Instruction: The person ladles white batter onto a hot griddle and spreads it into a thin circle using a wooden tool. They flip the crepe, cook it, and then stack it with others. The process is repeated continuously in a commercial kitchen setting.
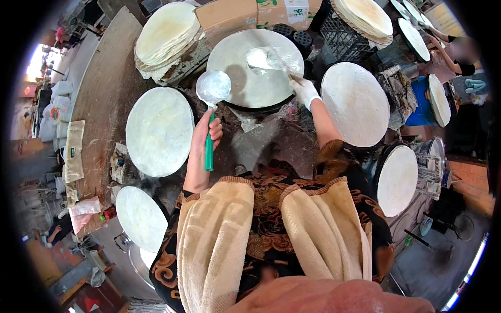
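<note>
My left hand (207,133) is closed round the green handle of a ladle (213,86). The ladle's round bowl is coated white and hangs over the near left edge of a round griddle (229,60). A white glove covers my right hand (305,91), which is closed on a thin wooden spreader (284,67) at the griddle's right edge. The spreader's far part is blurred over the griddle. A patch of white batter (262,58) lies on the griddle right of its middle, with a wet, shiny smear around it.
Round griddles with pale sheets flank me, at left (159,131) and right (356,104). Stacks of flatbreads (168,35) stand far left and far right. A cardboard box (227,22) and a black crate (344,36) sit behind. Another person (443,57) works at far right.
</note>
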The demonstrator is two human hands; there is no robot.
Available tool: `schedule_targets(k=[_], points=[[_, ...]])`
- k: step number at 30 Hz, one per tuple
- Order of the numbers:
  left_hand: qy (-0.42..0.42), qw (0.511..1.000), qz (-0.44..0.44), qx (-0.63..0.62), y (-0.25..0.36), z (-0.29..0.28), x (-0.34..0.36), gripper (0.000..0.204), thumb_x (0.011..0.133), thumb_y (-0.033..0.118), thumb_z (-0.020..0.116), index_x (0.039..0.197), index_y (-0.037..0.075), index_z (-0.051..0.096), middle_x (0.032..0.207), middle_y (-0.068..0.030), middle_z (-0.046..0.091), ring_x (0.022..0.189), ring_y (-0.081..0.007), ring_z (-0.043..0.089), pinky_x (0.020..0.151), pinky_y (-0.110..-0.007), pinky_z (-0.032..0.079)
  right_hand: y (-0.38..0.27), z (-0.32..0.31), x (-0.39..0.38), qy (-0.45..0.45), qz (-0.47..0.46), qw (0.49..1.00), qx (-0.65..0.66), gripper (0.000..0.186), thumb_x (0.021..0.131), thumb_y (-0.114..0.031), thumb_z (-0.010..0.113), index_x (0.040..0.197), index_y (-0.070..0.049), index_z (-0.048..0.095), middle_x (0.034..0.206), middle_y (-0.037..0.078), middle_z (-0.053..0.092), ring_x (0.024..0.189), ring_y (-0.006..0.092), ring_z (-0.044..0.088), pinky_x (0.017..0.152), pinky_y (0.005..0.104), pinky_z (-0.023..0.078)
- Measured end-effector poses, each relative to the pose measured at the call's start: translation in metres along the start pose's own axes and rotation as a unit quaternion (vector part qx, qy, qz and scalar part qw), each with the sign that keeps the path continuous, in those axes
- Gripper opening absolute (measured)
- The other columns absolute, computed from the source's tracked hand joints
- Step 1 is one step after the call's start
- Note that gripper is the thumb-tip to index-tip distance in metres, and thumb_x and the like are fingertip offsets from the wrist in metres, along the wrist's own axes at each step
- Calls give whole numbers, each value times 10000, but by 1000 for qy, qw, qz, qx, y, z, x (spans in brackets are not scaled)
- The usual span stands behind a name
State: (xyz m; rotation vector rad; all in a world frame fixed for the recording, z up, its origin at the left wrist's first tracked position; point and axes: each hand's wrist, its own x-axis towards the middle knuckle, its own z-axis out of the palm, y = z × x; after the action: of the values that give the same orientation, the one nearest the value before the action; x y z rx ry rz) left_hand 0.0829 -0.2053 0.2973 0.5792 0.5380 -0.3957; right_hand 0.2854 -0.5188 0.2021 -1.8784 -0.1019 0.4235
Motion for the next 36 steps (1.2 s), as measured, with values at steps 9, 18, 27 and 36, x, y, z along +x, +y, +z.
schedule_targets(k=[9,18,27,36], points=[[113,993,-1,26,33,-14,94,407,958,366,416,597,177,397,481,38,360,407,-89,382,380,-261,326,-44,-19,-101,-126,98,987,-7,427,903,-274,574,1247,-21,567,708,-7,567,621,105,508,571,268,432],[169,953,172,186,3,36,155,147,925,191,475,891,48,485,605,-54,490,426,-158,460,384,-309,409,40,107,-109,63,36,987,146,412,899,-269,583,1251,-56,573,834,-19,594,683,53,491,624,219,427],[178,951,208,144,-9,32,162,119,915,169,453,941,54,473,622,-67,483,433,-162,466,371,-316,408,24,87,-104,0,-20,998,54,407,920,-246,539,1275,-48,552,1030,57,635,895,139,591,818,271,461],[192,948,233,97,-24,55,161,135,874,173,437,860,41,462,521,-78,461,378,-208,421,343,-372,362,42,80,-100,-31,4,999,-17,376,908,-309,544,1171,-45,597,1018,121,657,881,211,624,780,326,484]])
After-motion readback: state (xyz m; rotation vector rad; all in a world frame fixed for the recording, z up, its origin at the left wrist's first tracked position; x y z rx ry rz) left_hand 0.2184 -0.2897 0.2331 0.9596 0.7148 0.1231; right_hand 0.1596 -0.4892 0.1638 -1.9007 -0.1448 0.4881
